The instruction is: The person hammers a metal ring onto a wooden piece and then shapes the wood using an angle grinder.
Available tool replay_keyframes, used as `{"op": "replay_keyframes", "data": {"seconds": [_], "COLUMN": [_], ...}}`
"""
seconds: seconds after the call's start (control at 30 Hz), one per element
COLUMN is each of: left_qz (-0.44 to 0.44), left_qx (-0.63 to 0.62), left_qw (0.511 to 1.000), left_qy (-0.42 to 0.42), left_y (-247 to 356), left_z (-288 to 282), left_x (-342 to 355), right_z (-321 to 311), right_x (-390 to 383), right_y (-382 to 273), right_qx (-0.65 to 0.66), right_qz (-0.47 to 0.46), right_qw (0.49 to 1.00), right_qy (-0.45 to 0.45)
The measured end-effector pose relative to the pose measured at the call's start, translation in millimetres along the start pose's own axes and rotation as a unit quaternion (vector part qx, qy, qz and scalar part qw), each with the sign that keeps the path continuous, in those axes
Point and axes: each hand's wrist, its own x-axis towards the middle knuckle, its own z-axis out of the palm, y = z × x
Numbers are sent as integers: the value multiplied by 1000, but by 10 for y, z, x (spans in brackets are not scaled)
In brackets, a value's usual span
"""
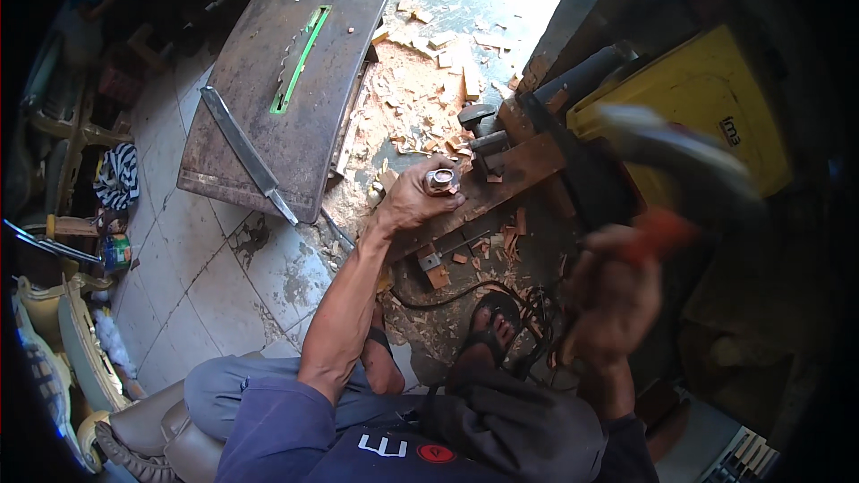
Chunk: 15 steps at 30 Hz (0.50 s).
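My left hand (419,195) is wrapped around an upright chisel (441,179), its round end facing up, over a brown wooden board (521,164). A clamp (489,148) with a black knob is on the board near that hand. At the right, my right hand (616,295) grips a hammer (658,228) with a red-orange part on its handle; hand and tool are smeared by motion. The lower end of the chisel is hidden by my left hand.
A dark metal saw table (242,54) with a green-edged slot carries a long metal bar (246,152). Wood chips (429,89) cover the floor. A yellow plastic panel (680,89) stands at right, chair frames (85,340) at left. A black cable (429,304) lies near my sandalled feet.
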Motion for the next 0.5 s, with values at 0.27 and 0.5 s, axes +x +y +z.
{"op": "replay_keyframes", "data": {"seconds": [0.27,0.5], "left_qz": [21,27], "left_qx": [54,56], "left_qw": [998,998], "left_qy": [3,-7], "left_y": [85,5], "left_z": [124,154], "left_x": [-76,-49], "right_z": [54,-21], "right_x": [-19,-46], "right_y": [767,821], "right_qx": [-445,-403], "right_qz": [156,-187], "right_qw": [858,883], "right_qy": [-201,-153]}}
